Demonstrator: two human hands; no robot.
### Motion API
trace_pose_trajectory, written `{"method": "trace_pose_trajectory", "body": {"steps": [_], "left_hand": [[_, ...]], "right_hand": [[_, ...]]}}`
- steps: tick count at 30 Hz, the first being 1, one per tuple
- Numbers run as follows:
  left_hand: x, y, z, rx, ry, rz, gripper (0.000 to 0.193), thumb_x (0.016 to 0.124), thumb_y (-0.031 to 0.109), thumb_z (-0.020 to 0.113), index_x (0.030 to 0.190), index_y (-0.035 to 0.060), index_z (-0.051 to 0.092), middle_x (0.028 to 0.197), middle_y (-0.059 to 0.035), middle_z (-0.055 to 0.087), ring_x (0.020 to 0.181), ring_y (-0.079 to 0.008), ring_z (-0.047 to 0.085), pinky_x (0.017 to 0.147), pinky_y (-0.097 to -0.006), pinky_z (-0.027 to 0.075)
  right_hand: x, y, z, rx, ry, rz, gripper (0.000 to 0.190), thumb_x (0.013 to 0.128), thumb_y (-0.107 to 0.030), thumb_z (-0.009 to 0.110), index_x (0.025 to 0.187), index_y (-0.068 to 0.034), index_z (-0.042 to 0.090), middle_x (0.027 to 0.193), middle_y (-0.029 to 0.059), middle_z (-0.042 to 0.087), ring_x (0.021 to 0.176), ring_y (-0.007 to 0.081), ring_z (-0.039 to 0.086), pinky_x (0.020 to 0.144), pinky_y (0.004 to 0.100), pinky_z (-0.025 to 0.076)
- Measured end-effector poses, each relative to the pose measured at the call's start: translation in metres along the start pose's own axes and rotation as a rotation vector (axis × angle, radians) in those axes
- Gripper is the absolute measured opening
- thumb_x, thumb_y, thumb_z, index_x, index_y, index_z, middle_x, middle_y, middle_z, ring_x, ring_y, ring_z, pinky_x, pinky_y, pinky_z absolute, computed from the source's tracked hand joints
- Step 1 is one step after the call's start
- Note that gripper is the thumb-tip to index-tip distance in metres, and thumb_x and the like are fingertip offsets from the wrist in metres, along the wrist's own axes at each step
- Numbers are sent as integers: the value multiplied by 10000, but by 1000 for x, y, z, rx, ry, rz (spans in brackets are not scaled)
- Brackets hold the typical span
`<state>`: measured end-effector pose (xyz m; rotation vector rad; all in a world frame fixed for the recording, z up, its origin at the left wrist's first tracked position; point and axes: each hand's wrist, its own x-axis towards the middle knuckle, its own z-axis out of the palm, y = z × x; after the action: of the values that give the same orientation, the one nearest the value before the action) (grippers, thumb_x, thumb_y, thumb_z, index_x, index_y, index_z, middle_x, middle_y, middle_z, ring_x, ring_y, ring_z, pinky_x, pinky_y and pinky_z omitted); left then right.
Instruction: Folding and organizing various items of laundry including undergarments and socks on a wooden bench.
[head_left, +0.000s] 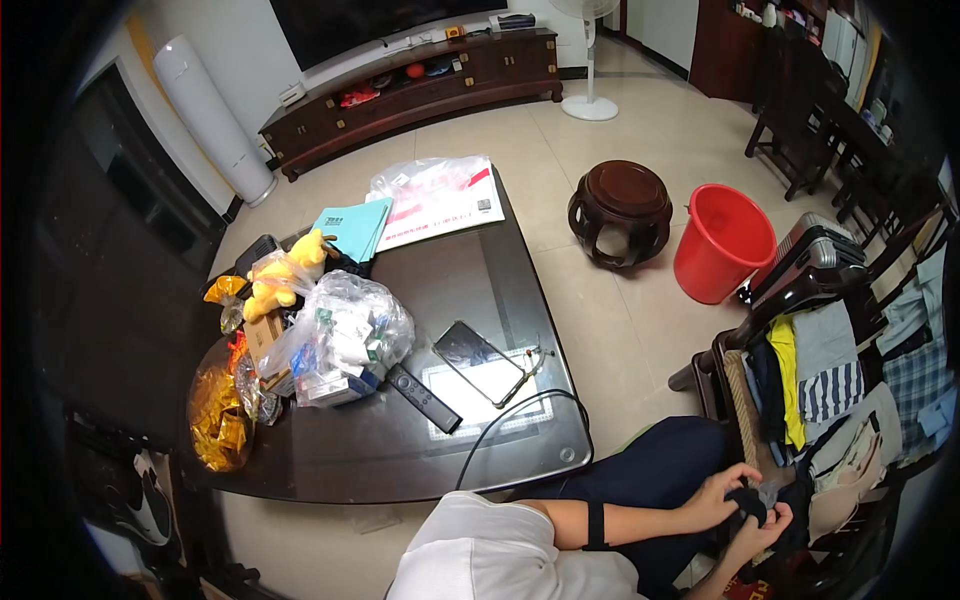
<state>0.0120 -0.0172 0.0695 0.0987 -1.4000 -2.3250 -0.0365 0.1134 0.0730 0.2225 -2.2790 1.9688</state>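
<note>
At the lower right, both hands are on a small bundle of black and grey fabric (750, 501), possibly socks. My left hand (716, 496) pinches it from the upper left, the forearm wearing a black band (595, 525). My right hand (759, 534) grips it from below. The bundle is held just beside a dark wooden bench (709, 390) spread with folded clothes. Among these are a yellow garment (789, 382), a striped navy and white one (832, 394), and a beige bra (836, 502). Part of the bundle is hidden by my fingers.
A dark coffee table (420, 300) bears a phone (480, 360), a remote control (424, 397), a filled plastic bag (352, 337) and a yellow plush toy (289, 274). Beyond my knees stand a red bucket (720, 255), a wooden stool (622, 210) and a silver suitcase (825, 244).
</note>
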Motion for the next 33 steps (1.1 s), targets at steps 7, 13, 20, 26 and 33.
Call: {"method": "trace_pose_trajectory", "body": {"steps": [7,13,20,26,33], "left_hand": [[-1,3,7,193,-297,15,308,771,33,660,1015,43,473,962,-63,545,846,-145,576,747,-287,468],[15,14,-2,36,-94,-229,297,791,119,720,992,67,507,910,-25,552,857,-128,535,754,-276,460],[12,18,18,-121,-315,-454,215,815,178,738,921,87,575,862,20,551,819,-94,521,751,-255,431],[12,-20,25,-308,-386,-428,195,895,269,654,848,88,599,773,4,625,688,-48,541,590,-230,408],[8,15,12,-285,-63,-545,398,929,429,630,807,50,628,733,-9,614,658,-67,542,606,-246,430]], "right_hand": [[13,18,-17,0,0,212,488,809,67,523,1294,15,509,1221,179,585,1087,234,599,915,312,484],[-7,-35,-43,609,-614,726,464,869,-74,492,1327,5,494,1259,170,567,1138,242,574,992,349,444],[-17,-46,-46,745,-642,732,551,874,-257,498,1368,-19,450,1310,173,537,1167,251,558,1008,376,427],[-19,-48,-43,910,-625,754,652,877,-413,504,1404,-41,413,1354,176,510,1191,258,544,1021,399,412],[-7,-47,-56,1533,-770,959,787,882,-596,510,1446,-65,370,1404,179,480,1220,267,527,1037,426,395]]}}
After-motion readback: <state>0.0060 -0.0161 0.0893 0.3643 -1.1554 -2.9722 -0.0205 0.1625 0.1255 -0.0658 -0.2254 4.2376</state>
